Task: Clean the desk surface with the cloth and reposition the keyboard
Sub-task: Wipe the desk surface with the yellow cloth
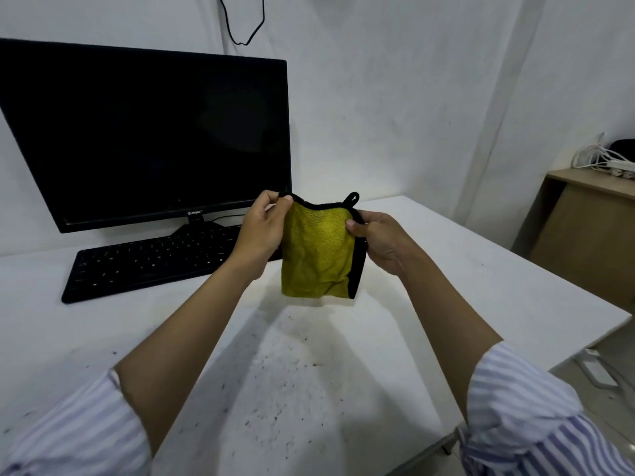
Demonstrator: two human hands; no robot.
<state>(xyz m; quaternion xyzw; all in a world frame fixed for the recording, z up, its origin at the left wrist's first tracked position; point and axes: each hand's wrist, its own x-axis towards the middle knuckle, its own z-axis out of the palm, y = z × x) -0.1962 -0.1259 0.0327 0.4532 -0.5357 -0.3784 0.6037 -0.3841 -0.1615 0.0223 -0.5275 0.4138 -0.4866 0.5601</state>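
A yellow cloth (318,255) with a black border and a small loop hangs in the air above the white desk (446,286). My left hand (261,231) pinches its top left corner. My right hand (381,240) grips its right edge. The cloth hangs folded between them, clear of the desk. A black keyboard (147,264) lies on the desk to the left, below the monitor, its right end hidden behind my left hand. Dark specks of dirt (285,383) are scattered over the desk in front of me.
A black monitor (147,139), switched off, stands at the back left against the wall. A black cable (245,29) hangs on the wall above it. A wooden cabinet (591,231) with white cables and a power strip stands at the right, beyond the desk's edge.
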